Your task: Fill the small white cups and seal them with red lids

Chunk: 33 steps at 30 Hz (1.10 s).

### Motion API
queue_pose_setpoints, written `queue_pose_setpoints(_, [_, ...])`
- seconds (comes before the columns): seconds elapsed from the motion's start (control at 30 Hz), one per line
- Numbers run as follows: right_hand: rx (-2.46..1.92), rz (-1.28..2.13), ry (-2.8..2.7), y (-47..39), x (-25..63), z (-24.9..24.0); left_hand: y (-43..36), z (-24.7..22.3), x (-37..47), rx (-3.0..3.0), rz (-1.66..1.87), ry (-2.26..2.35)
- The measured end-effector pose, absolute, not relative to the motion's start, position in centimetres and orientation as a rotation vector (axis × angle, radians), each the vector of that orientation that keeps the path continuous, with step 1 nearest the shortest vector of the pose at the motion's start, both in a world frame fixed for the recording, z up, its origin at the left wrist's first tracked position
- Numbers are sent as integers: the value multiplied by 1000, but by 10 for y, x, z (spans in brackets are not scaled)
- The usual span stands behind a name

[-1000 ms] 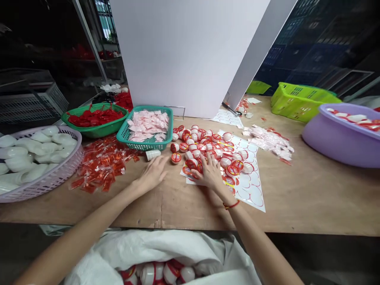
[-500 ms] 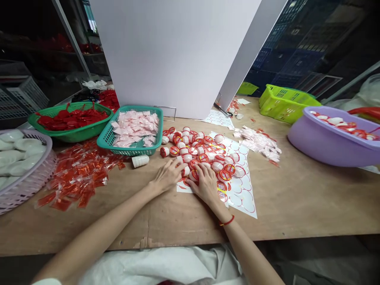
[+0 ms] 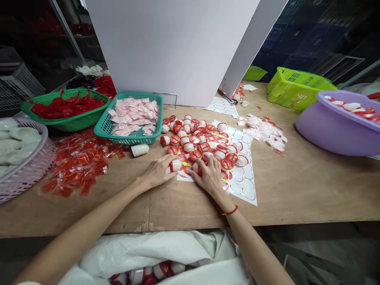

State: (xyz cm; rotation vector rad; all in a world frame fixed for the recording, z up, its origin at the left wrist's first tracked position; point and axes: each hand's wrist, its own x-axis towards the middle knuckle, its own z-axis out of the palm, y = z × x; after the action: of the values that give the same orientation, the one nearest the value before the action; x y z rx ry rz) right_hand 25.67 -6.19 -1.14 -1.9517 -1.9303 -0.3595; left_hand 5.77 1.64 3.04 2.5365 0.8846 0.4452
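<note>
In the head view, my left hand (image 3: 159, 170) is closed around a small white cup with a red lid (image 3: 175, 165), at the near left edge of a pile; a second cup seems to be under its fingers. My right hand (image 3: 210, 172) curls over another small lidded cup (image 3: 196, 168), thumb on its near side. Beyond both hands spreads the pile of lidded cups (image 3: 190, 138), many tipped on their sides. Beneath it lies a white sheet printed with red circles (image 3: 245, 174). Some of the right hand's fingertips are hidden.
Left stand a teal basket of pink packets (image 3: 128, 140), a green basket of red pieces (image 3: 69, 126), red sachets (image 3: 86, 158), stacked white cups (image 3: 139, 150) and a lilac basket (image 3: 35, 170). Right are a purple basin (image 3: 332, 126) and lime basket (image 3: 285, 95). A white sack (image 3: 142, 253) holding lidded cups lies below the table edge.
My left hand has drawn left and closed on a lidded cup, moving it off the pile. My right hand has gripped a cup. The view has tilted down, showing cups inside the sack.
</note>
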Motion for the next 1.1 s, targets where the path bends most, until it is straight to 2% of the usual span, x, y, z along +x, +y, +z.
queue_pose_setpoints(0.3, [-1991,-296,-2010,-30,240,-12,-3,45,7,2314,511,1027])
queue_pose_setpoints(0.4, [-1854,-250,-2059,-36,230,-9,-14,46,-8,1919,486,1111])
queue_pose_setpoints(0.5, [-1930,-292,-1918,-44,226,-8,-35,54,-21,1508,423,1155])
queue_pose_setpoints(0.6, [-2088,-321,-1750,-54,226,-11,-69,70,-34,1508,282,1034])
queue_pose_setpoints(0.7, [-2151,-258,-1687,-61,227,-16,-110,77,-49,1682,-7,826])
queue_pose_setpoints(0.83, [-2254,-150,-1561,-62,232,-11,-159,48,-70,1759,-253,882])
queue_pose_setpoints(0.9, [-2202,-82,-1532,-66,231,4,-175,27,-79,1765,-271,967])
queue_pose_setpoints(1.0, [-1786,234,-1639,-92,214,37,-185,6,-85,1766,-152,1073])
queue_pose_setpoints(1.1, [-1037,1053,-1991,-143,180,59,-185,2,-84,1763,-38,1107])
